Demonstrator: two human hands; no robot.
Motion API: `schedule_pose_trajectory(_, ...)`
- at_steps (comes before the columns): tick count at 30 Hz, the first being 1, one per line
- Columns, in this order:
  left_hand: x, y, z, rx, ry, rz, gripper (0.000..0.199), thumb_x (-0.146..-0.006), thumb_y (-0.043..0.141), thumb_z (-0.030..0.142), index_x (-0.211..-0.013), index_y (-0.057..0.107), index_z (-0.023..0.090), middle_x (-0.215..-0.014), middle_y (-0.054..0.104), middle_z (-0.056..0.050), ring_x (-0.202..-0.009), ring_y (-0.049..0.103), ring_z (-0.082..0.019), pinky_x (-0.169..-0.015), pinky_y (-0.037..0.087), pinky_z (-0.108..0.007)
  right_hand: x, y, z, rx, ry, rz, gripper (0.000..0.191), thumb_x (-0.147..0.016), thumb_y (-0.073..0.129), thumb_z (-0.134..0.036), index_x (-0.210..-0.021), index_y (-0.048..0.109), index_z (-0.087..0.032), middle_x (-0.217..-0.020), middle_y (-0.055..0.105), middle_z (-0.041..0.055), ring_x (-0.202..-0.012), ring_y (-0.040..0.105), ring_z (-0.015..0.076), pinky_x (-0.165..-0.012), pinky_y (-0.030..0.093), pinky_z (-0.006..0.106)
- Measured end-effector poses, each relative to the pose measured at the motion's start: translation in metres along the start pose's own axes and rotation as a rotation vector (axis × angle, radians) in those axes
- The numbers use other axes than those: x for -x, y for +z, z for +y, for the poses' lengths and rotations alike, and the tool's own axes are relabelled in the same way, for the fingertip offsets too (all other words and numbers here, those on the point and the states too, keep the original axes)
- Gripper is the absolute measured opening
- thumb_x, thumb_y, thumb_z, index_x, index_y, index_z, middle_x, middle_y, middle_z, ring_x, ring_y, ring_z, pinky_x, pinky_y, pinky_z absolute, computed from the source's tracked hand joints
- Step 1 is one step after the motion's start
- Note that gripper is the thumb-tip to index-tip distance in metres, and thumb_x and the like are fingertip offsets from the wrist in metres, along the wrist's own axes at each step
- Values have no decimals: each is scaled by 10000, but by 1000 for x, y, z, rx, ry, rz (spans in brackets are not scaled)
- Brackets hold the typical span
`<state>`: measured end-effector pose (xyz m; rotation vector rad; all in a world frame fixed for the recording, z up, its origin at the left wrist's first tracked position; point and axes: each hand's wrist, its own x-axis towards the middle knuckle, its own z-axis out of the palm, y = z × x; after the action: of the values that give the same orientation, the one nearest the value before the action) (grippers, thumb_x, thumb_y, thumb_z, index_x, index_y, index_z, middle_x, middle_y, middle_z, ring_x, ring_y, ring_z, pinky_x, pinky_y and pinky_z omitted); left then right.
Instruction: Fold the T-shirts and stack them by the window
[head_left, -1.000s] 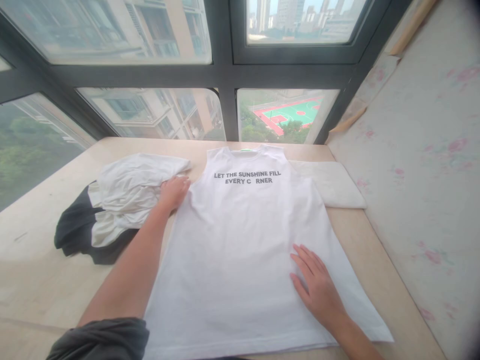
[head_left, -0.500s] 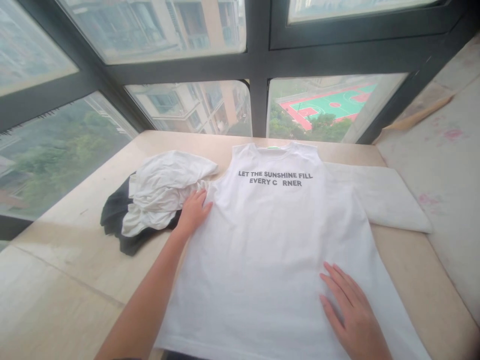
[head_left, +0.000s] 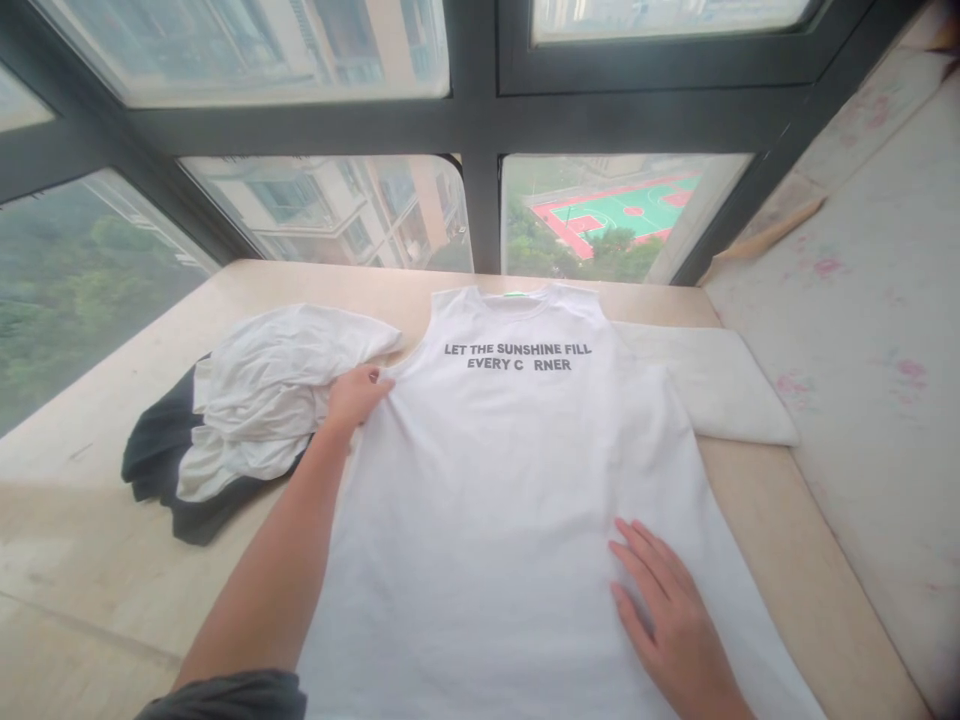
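Note:
A white sleeveless shirt (head_left: 480, 480) lies spread out, neck away from me, with dark lettering across its chest. My left hand (head_left: 358, 394) pinches the shirt's left edge just below the armhole, and small creases run from the fingers. Flat on the lower right part of the shirt rests my right hand (head_left: 667, 605), fingers stretched and slightly apart. Close beside my left hand is a crumpled white cloth (head_left: 259, 385), lying on top of a black cloth (head_left: 161, 440). The shirt's bottom hem is out of view.
The garments lie on a beige stone ledge (head_left: 67, 560) below dark-framed windows (head_left: 480, 130). A folded white cloth (head_left: 720, 385) sits partly under the shirt's right side. At the right stands a wall (head_left: 870, 360) with a faded floral pattern and a peeling edge.
My left hand has gone from lying with spread fingers at the shirt's edge to pinching it near the armhole. My right hand stays flat on the shirt. The view has turned slightly right.

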<state>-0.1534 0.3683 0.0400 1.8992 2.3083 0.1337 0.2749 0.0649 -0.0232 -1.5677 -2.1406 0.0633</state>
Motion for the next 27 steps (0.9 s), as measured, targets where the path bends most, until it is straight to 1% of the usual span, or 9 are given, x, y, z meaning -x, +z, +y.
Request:
schedule_pose_trajectory(4,3,-1,0,-69,4,11,316,-862,531,434,-970,682,178,-978,728,-88,-934,669,-265,-810,481,-336,-1,0,0,-16,7,8,407,-963,506,-270,-1364,500,-203,-1480,494,82,-1395,422,291,-1114,407,509)
schedule_pose_trajectory(8,14,5,12,-148,15,92,332,-909,471,405,-1049,659,170,-996,710,-142,-979,655,-315,-830,480,-399,-1,1,-1,-15,8,7,406,-963,506,-264,-1364,500,-200,-1481,492,81,-1395,420,288,-1119,402,509)
schedule_pose_trajectory(11,25,6,21,-181,65,185,393,-940,424,356,-1216,596,136,-1150,656,-197,-1084,614,-348,-881,470,-448,1,-1,-3,3,14,-7,401,-967,492,-268,-1360,505,-193,-1482,490,86,-1392,420,290,-1112,408,506)
schedule_pose_trajectory(14,36,8,35,-187,204,246,457,-955,412,309,-1364,508,130,-1367,542,-209,-1284,486,-359,-1035,385,-492,-4,-7,-3,27,21,-20,379,-967,501,-301,-1332,533,-203,-1447,526,87,-1352,463,292,-1077,440,492)
schedule_pose_trajectory(17,46,20,55,-165,426,226,500,-980,396,379,-1429,470,173,-1523,420,-151,-1429,339,-324,-1161,261,-483,-30,-12,2,29,57,-21,346,-973,500,-317,-1298,556,-213,-1353,600,86,-1262,542,262,-1034,481,447)
schedule_pose_trajectory(20,54,39,72,-160,572,112,560,-986,374,470,-1480,425,212,-1605,312,-107,-1487,242,-330,-1191,201,-519,-79,-10,13,36,37,-29,362,-990,463,-305,-1324,542,-189,-1406,559,98,-1321,496,247,-1076,458,422)
schedule_pose_trajectory(22,57,47,78,-179,575,51,585,-990,351,494,-1513,378,232,-1627,268,-90,-1497,218,-337,-1191,187,-544,-113,-4,26,82,-17,-69,418,-997,447,-332,-1376,516,-170,-1516,447,112,-1426,373,280,-1131,399,458)
schedule_pose_trajectory(24,56,50,75,-201,554,28,609,-989,330,520,-1525,357,234,-1635,246,-89,-1501,201,-348,-1187,182,-569,-138,4,45,157,-26,-97,471,-997,442,-379,-1409,495,-157,-1574,356,128,-1471,285,323,-1161,336,520)
schedule_pose_trajectory(27,51,48,57,-221,514,29,627,-984,308,542,-1519,369,221,-1630,258,-101,-1498,207,-355,-1182,184,-586,-150,11,81,242,58,-83,509,-994,434,-427,-1415,492,-147,-1574,347,151,-1468,283,340,-1168,298,550)
